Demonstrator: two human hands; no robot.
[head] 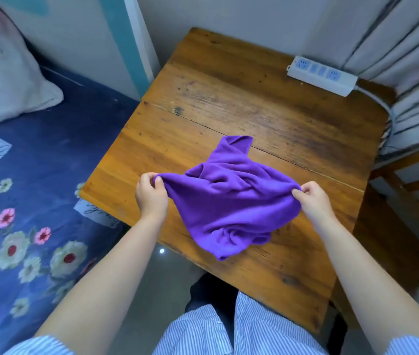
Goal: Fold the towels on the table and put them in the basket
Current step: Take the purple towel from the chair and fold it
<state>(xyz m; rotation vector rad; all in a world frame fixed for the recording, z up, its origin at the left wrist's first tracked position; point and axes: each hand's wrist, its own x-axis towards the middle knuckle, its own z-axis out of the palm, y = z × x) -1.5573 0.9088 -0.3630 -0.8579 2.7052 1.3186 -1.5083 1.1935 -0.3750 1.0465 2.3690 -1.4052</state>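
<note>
The purple towel [229,203] lies crumpled in the lower middle of the frame, on the near part of the wooden table [241,98]. It is soft and fleecy, with one corner standing up toward the far side. The left hand [150,194] pinches its left edge and the right hand [311,199] pinches its right edge, both with curled fingers. The risk seems to be that the pinched points are not true corners, so the towel would spread crooked. No basket is visible. A white power strip [322,75] rests at upper right.
</note>
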